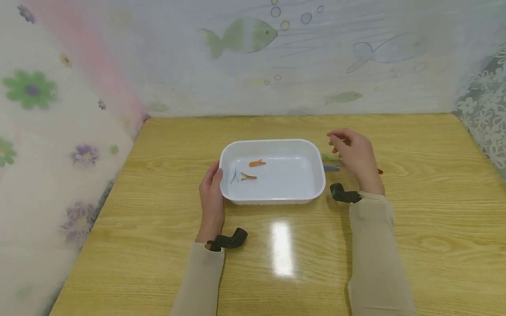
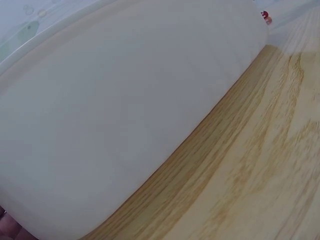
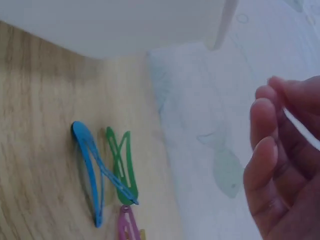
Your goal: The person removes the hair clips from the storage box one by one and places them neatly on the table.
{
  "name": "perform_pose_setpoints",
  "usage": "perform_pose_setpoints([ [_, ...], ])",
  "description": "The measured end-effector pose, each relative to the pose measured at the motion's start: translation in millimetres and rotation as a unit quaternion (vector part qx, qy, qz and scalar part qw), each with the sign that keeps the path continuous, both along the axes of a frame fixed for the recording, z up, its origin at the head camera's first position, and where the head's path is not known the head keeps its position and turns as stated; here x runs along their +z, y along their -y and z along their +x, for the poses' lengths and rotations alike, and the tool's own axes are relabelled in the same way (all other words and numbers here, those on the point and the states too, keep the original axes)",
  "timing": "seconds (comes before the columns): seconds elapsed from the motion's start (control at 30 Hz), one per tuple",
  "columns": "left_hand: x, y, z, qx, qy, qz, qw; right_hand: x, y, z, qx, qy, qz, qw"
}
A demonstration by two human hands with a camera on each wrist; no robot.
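Note:
My left hand [image 1: 211,193] holds the left end of a white plastic tray [image 1: 272,199], its thumb at the rim; in the left wrist view fingertips [image 2: 9,227] show by the tray's lower corner. Inside the tray lie an orange hair clip [image 1: 257,163], a brownish one [image 1: 248,176] and a light blue one [image 1: 235,175]. My right hand [image 1: 356,153] is raised beyond the tray's right end, fingers loosely curled and thumb near the index fingertip, with nothing visible between them. Below it are a blue hair clip [image 3: 90,170], a green one [image 3: 120,165] and a purple one [image 3: 127,225].
A wood-grain table [image 1: 158,210] bears everything. Behind it stands a wall covering [image 1: 308,79] with painted fish; a flowered covering [image 1: 71,131] runs along the left. A dark red clip end [image 1: 380,171] shows right of my right wrist.

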State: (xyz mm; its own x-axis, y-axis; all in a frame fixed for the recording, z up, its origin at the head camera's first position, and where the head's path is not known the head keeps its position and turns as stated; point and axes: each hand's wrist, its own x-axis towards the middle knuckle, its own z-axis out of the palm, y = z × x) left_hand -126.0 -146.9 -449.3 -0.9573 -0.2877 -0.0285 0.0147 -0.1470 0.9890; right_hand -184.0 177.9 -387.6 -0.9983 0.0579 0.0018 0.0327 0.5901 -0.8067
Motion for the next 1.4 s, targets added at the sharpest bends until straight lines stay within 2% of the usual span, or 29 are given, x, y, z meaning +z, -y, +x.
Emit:
perform_pose_setpoints([
  [0.03,3.3,0,1.0,0.0,0.001,0.0,1.0,2.3,1,0.3,0.002,-0.014,0.0,1.0],
  [0.17,4.4,1,0.8,0.003,-0.001,0.001,1.0,11.5,7,1.9,0.012,-0.058,0.012,0.998],
  [0.33,0.8,1,-1.5,0.007,-0.001,-0.002,1.0,25.2,15,7.6,0.036,-0.084,0.028,0.995],
  [0.47,-0.7,-1,-1.6,0.006,-0.005,-0.004,1.0,35.5,27,13.1,0.085,-0.104,0.048,0.99],
  [0.57,-1.3,-1,-1.7,0.008,-0.009,-0.006,0.9999,42.7,37,15.6,0.13,-0.113,0.078,0.982],
  [0.73,0.1,-1,-3.0,0.006,-0.02,-0.009,0.9997,56.3,60,12.7,0.218,-0.099,0.159,0.958],
  [0.9,3.0,2,-1.6,0.006,-0.008,-0.004,0.9999,62.5,85,1.5,0.291,-0.085,0.222,0.927],
  [0.97,8.5,1,0.5,0.004,-0.002,-0.007,1.0,63.0,92,-4.1,0.315,-0.09,0.246,0.912],
  [1.1,18.3,-1,5.3,0.003,0.002,-0.015,0.9999,56.9,103,-17.7,0.359,-0.091,0.281,0.885],
  [1.3,22.6,-3,7.8,0.001,0.004,-0.023,0.9997,43.1,119,-33.4,0.39,-0.063,0.328,0.858],
  [1.4,23.9,-2,7.8,0.001,0.004,-0.025,0.9997,37.4,128,-36.7,0.4,-0.05,0.345,0.848],
])
